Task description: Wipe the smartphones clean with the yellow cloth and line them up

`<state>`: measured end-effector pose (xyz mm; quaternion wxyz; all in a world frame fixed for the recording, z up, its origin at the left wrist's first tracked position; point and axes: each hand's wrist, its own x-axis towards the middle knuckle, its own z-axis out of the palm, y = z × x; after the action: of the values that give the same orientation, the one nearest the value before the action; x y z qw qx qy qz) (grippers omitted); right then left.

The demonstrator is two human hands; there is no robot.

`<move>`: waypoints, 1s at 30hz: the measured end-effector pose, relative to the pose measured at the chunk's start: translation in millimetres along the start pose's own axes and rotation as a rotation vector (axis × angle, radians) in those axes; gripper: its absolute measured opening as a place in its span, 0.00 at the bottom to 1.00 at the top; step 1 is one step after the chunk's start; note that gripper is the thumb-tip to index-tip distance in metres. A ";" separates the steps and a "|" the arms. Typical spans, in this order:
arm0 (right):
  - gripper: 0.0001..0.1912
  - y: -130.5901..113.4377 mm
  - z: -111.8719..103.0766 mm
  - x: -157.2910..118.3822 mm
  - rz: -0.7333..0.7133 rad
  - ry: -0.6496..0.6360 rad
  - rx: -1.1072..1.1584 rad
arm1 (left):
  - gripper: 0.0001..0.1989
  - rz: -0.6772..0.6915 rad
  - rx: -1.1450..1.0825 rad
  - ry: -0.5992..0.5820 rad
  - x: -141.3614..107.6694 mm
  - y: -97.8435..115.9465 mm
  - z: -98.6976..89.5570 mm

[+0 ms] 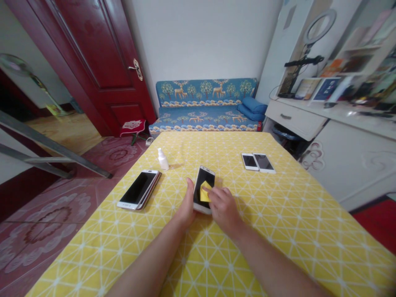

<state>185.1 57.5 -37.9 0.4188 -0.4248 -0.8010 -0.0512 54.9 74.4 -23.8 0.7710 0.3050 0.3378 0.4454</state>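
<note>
Right hand (pixel 224 208): closed in a pinch on a yellow wiping cloth (pixel 205 192), fingers (pixel 216 193) pressing it onto the dark screen of a white smartphone (pixel 204 177). Left hand (pixel 185 206): partly curled and gripping the same phone along its left edge and lower corner (the palm side is hidden from this view). The phone sits at the near middle of the table, its long axis pointing away from the person; whether its lower end touches the table or is slightly raised cannot be determined.

Surface: a yellow tablecloth (pixel 278 231) with a white geometric pattern. Left of the hands lies a larger smartphone (pixel 139 189), screen up and angled. A small white spray bottle (pixel 163 160) stands upright farther out, between that phone and the one in hand. Toward the far right, two white smartphones (pixel 256 162) lie screen up, side by side and touching.

Beyond the table: a blue sofa (pixel 204 119) printed with deer and trees, blue cushions (pixel 252 108) at its right end, a dark red door (pixel 93 62) standing open at left, a white drawer unit (pixel 293 119) at right, and a ring light (pixel 318 27) above it
</note>
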 end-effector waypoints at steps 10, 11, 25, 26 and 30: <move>0.13 29.6 -18.8 19.8 0.138 0.150 -0.176 | 0.34 -0.015 0.434 -0.217 -3.5 -3.2 -7.7; 0.13 34.3 -20.6 20.1 0.175 0.159 -0.178 | 0.34 -0.016 0.450 -0.227 -3.6 -2.8 -7.6; 0.15 43.3 -15.0 15.5 0.641 0.219 0.286 | 0.28 -0.112 0.016 -0.119 -2.2 -0.4 -3.6; 0.15 40.5 -14.0 14.9 0.657 0.228 0.317 | 0.26 -0.091 -0.016 -0.098 -1.2 -0.7 -2.9; 0.11 26.4 -9.2 12.6 0.652 0.247 0.438 | 0.18 -0.023 -0.136 0.075 5.0 -1.6 -1.8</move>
<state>206.4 78.3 -30.2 0.5865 -0.5480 -0.5600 0.2054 56.1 78.6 -27.3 0.7818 0.2311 0.3391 0.4695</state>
